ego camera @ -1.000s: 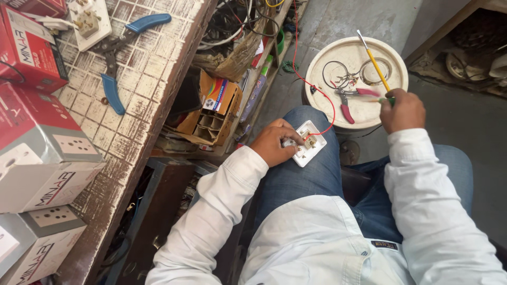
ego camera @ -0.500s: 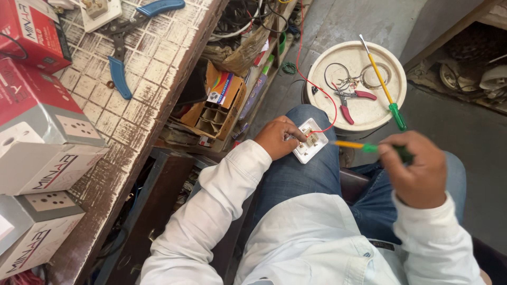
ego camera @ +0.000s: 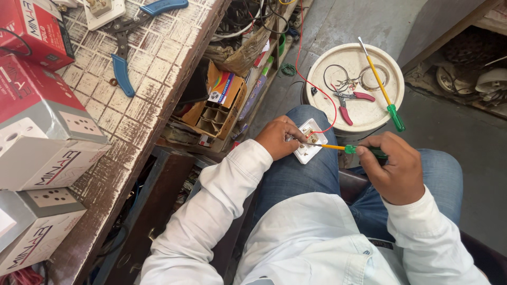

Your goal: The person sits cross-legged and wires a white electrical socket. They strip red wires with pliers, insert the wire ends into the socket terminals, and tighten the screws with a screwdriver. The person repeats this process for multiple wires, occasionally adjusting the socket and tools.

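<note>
Head view looks down on a seated person in a pale shirt and blue jeans. On the left knee lies a white switch plate, back side up, and the left hand grips its near-left edge, fingers curled over it. The right hand is closed around the green handle of a small screwdriver; its yellow shaft points left and the tip touches a terminal on the plate. A thin red wire runs from the plate up toward the far side. Just beyond the knees stands a round white bucket lid. On it lie a second, longer screwdriver with a yellow shaft and green handle, red-handled pliers, and a few loops of wire. To the left is a tiled workbench carrying blue-handled pliers and, nearer the camera, several red and white boxes. Between bench and leg, an open cardboard box sits among tangled cables.
</note>
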